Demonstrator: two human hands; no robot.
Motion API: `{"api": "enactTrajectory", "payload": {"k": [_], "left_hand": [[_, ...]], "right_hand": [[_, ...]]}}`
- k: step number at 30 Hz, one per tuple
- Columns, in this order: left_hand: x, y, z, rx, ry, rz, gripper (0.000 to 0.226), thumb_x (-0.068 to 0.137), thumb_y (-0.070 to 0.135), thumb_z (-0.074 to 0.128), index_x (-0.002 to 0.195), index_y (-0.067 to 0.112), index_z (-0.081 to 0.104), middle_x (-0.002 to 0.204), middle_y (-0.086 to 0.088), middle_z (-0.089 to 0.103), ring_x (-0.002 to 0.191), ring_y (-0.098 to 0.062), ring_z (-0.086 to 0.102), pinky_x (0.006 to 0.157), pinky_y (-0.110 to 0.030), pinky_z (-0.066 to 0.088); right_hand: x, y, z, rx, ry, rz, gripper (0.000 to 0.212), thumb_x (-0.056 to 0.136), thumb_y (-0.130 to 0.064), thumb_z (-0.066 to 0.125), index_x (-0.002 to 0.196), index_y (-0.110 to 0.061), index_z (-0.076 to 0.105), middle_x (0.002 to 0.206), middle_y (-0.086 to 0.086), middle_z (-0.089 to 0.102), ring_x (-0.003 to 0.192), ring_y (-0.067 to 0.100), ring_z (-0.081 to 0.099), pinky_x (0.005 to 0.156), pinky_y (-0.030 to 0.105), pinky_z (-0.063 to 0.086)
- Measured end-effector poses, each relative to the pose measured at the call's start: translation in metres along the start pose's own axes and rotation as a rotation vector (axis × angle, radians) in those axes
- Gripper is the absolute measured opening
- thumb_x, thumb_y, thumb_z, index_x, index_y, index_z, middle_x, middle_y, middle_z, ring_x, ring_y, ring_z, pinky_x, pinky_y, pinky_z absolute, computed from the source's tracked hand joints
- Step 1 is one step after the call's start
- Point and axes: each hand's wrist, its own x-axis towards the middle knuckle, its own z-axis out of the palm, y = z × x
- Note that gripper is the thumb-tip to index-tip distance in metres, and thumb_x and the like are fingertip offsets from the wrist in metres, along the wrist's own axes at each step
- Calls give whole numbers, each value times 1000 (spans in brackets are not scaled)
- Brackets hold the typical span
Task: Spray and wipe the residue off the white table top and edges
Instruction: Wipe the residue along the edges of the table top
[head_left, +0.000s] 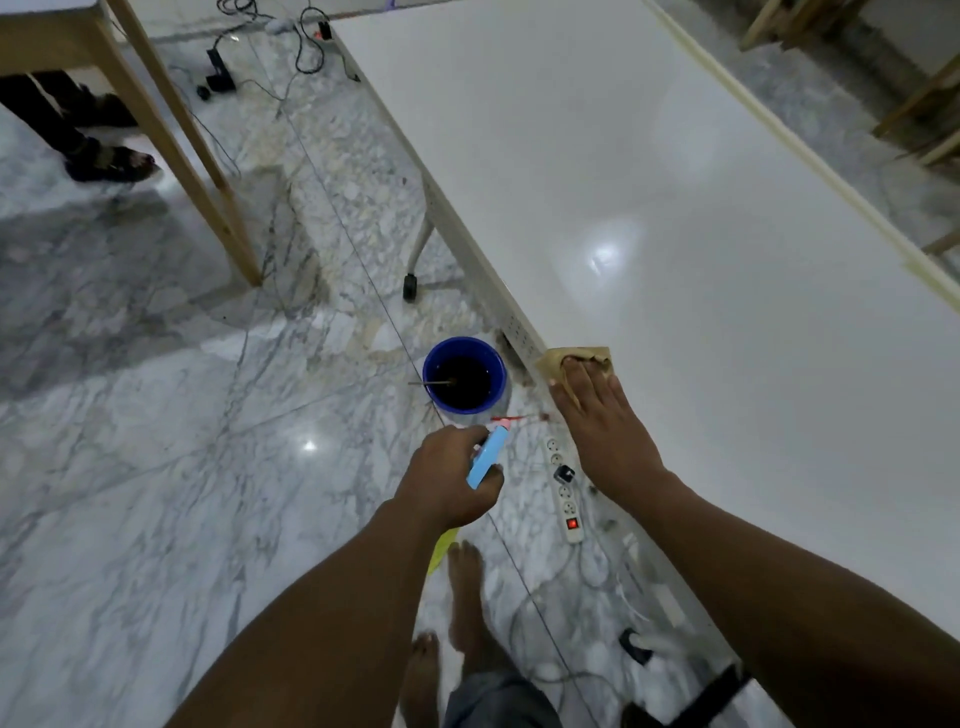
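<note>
The glossy white rectangular worktop (675, 218) runs lengthwise away from you, its left edge under your right hand (597, 415), whose flat, spread fingers (576, 376) press a tan folded cloth (556, 361) there, while your left hand (447, 483) grips the light-blue spray bottle (487, 457) beside it, over the floor.

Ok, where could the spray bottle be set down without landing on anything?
The white table top is bare beyond the cloth under the right hand, out to the far cream edge strip. The floor left of the blue bucket is open. The power strip and cables crowd the floor under the near edge.
</note>
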Motion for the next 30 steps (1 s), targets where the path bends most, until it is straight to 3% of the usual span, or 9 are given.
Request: {"api": "enactTrajectory", "payload": {"k": [4, 10, 17, 21, 25, 30], "left_hand": [[-43, 15, 29, -4, -54, 11, 19, 88, 26, 69, 95, 9, 69, 83, -12, 65, 75, -29, 63, 70, -45, 54], [-80, 46, 61, -26, -105, 37, 28, 84, 30, 62, 95, 6, 69, 82, -14, 66, 74, -32, 63, 71, -48, 54], [-133, 77, 118, 6, -107, 86, 16, 88, 19, 70, 95, 5, 70, 83, -15, 68, 77, -33, 65, 72, -46, 55], [-177, 93, 159, 33, -113, 100, 13, 88, 22, 70, 96, 11, 70, 82, -8, 67, 77, -27, 65, 70, -39, 54], [-227, 107, 205, 37, -124, 102, 16, 89, 25, 70, 101, 14, 70, 85, -4, 66, 77, -22, 62, 68, -30, 47], [-296, 139, 264, 37, -172, 128, 16, 87, 26, 70, 99, 15, 71, 85, -8, 71, 76, -26, 66, 72, -41, 57]], "right_hand": [[-65, -1, -1, 4, -48, 30, 82, 73, 3, 73, 148, -3, 41, 158, 24, 29, 146, 45, 25, 117, 56, 22], [-144, 0, 0, -23, -17, 48, 68, 77, 5, 40, 145, -2, 46, 155, 24, 35, 143, 44, 32, 113, 58, 33], [-237, 6, 8, -38, 60, 65, 67, 76, 8, 40, 141, -2, 51, 152, 25, 40, 140, 45, 38, 112, 58, 36], [-308, 12, 14, -69, 65, 84, 62, 79, 5, 42, 140, -2, 53, 152, 25, 41, 140, 44, 38, 114, 55, 31], [-389, 18, 22, -59, 51, 99, 66, 76, 7, 41, 140, -2, 52, 152, 25, 40, 140, 45, 38, 112, 57, 36], [-488, 27, 27, -58, 21, 119, 67, 79, 5, 40, 144, -4, 47, 155, 23, 37, 143, 44, 34, 113, 56, 35]]}}
